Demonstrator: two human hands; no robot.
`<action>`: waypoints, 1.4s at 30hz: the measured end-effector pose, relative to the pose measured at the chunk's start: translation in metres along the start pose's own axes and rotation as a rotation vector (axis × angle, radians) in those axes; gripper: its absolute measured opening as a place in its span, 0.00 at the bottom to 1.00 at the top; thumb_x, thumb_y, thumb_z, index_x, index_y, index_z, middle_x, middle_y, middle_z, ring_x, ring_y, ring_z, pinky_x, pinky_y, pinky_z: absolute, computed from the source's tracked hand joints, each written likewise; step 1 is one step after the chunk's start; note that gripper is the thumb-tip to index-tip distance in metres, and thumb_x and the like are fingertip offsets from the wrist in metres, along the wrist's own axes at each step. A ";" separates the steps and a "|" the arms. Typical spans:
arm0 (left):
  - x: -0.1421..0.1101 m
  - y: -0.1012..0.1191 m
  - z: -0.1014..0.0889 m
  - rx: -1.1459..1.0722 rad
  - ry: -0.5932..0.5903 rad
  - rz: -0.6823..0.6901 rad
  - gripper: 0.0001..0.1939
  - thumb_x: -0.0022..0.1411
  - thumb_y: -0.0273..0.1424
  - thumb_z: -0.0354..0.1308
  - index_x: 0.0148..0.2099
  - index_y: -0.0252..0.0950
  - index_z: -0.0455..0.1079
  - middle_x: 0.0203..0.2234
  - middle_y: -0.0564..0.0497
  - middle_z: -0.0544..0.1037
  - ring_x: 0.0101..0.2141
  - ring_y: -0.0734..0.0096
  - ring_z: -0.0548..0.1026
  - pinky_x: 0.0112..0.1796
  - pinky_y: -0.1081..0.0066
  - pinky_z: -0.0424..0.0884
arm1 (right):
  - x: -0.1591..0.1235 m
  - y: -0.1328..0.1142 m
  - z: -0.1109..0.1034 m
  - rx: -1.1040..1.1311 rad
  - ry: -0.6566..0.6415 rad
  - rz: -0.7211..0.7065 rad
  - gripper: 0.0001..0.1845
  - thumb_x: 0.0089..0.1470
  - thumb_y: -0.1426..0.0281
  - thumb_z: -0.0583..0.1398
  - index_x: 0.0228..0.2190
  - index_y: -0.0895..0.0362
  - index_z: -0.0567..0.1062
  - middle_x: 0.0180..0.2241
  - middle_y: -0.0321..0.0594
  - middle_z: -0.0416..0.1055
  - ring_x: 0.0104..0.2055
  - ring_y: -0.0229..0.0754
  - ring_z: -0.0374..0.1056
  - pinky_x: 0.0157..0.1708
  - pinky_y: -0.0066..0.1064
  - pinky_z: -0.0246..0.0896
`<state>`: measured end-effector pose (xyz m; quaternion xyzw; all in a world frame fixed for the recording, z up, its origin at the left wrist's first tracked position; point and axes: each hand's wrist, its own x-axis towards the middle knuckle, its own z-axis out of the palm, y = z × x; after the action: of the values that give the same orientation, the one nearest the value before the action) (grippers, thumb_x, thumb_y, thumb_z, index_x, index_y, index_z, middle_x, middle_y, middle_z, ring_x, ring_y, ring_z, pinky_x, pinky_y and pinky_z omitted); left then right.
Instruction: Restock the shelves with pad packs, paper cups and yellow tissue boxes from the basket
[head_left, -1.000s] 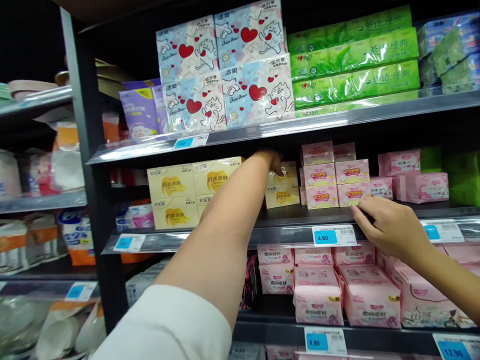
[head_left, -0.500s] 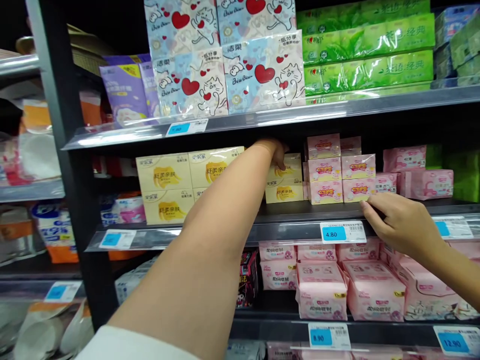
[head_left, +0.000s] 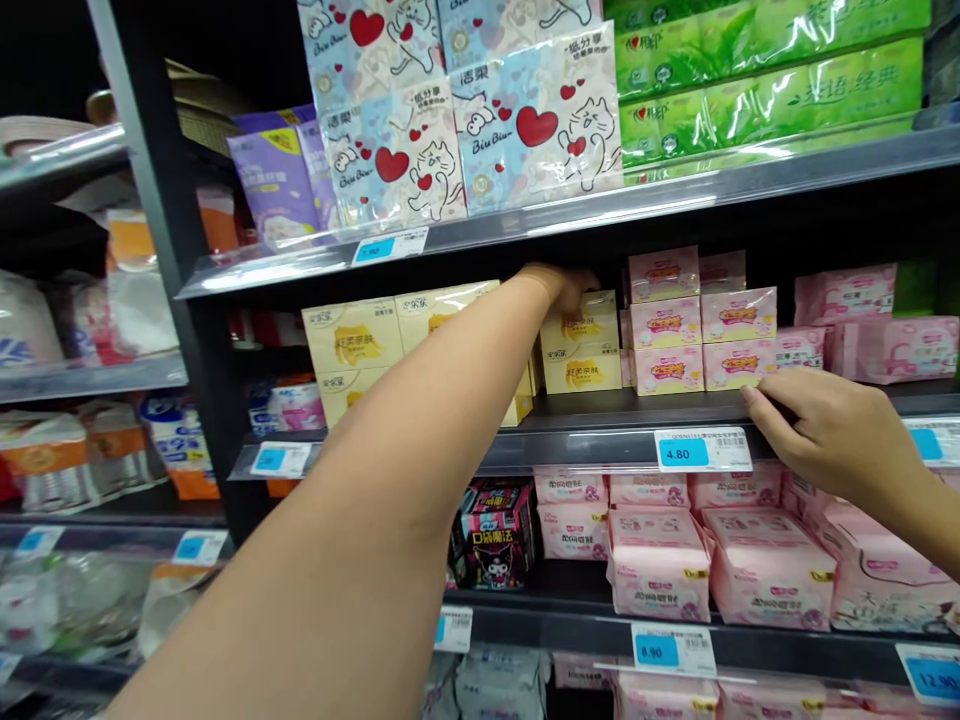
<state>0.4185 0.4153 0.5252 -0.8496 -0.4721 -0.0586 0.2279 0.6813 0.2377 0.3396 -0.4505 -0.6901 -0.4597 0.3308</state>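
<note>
My left arm reaches across to the middle shelf. My left hand (head_left: pixel 566 285) is at the top of a short stack of yellow packs of sanitary pads (head_left: pixel 583 374), its fingers bent down over the front of the upper pack; part of the hand is lost in the shadow. To its left, more yellow packs are partly covered by my forearm. My right hand (head_left: pixel 836 425) is at the front of the same shelf, fingers curled over the shelf edge (head_left: pixel 626 450), beside a 4.80 price label (head_left: pixel 703 450). Small pink boxes (head_left: pixel 666 322) stand between the hands.
Above, blue-and-white tissue packs (head_left: pixel 536 125) and green tissue packs (head_left: pixel 772 100) fill the upper shelf. Pink packs (head_left: pixel 658 570) and a black box (head_left: pixel 495 535) are on the shelf below. A dark upright (head_left: pixel 169 230) stands at left.
The view has shifted, so the shelves sit further right, showing more of the left side. My left fingers have drawn up slightly at the yellow stack. My right hand stays at the shelf edge.
</note>
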 end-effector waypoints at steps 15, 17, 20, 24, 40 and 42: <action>-0.022 0.008 0.006 0.032 0.049 0.017 0.41 0.52 0.28 0.69 0.67 0.42 0.62 0.63 0.49 0.70 0.60 0.52 0.69 0.59 0.63 0.65 | 0.000 -0.001 -0.001 0.015 0.011 0.011 0.19 0.66 0.64 0.52 0.22 0.53 0.61 0.22 0.37 0.66 0.27 0.41 0.61 0.26 0.32 0.45; -0.021 0.006 0.009 0.018 0.051 0.019 0.40 0.54 0.29 0.67 0.68 0.43 0.61 0.63 0.49 0.69 0.60 0.52 0.69 0.59 0.63 0.65 | 0.000 -0.001 -0.001 0.022 0.004 0.008 0.19 0.66 0.64 0.52 0.22 0.53 0.61 0.22 0.37 0.66 0.26 0.41 0.61 0.26 0.32 0.45; -0.019 0.005 0.013 0.009 0.045 0.012 0.39 0.56 0.31 0.66 0.68 0.45 0.61 0.63 0.50 0.69 0.59 0.53 0.69 0.58 0.64 0.65 | 0.000 0.000 0.000 0.024 0.000 0.008 0.19 0.67 0.64 0.51 0.22 0.53 0.62 0.22 0.37 0.66 0.27 0.41 0.61 0.26 0.32 0.45; -0.015 0.006 0.019 0.006 0.022 0.023 0.41 0.56 0.29 0.66 0.70 0.44 0.57 0.66 0.50 0.66 0.62 0.52 0.66 0.60 0.63 0.63 | 0.000 0.000 0.001 0.020 -0.001 0.023 0.20 0.66 0.63 0.51 0.22 0.53 0.62 0.22 0.38 0.66 0.27 0.41 0.61 0.25 0.33 0.44; 0.013 0.013 0.056 -0.005 0.070 -0.067 0.54 0.50 0.28 0.74 0.73 0.39 0.50 0.69 0.41 0.61 0.66 0.40 0.61 0.65 0.56 0.59 | 0.000 -0.003 -0.002 -0.006 0.012 -0.010 0.20 0.67 0.65 0.51 0.22 0.54 0.62 0.22 0.38 0.65 0.26 0.41 0.59 0.25 0.33 0.44; 0.017 0.014 0.058 -0.010 0.050 -0.087 0.53 0.52 0.27 0.73 0.74 0.38 0.49 0.69 0.39 0.61 0.65 0.38 0.62 0.65 0.55 0.59 | 0.000 -0.004 -0.003 -0.008 0.009 0.000 0.21 0.67 0.65 0.51 0.21 0.54 0.62 0.22 0.38 0.65 0.26 0.41 0.59 0.25 0.33 0.43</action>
<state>0.4328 0.4479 0.4746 -0.8277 -0.5024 -0.0919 0.2325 0.6774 0.2343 0.3396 -0.4496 -0.6868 -0.4647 0.3321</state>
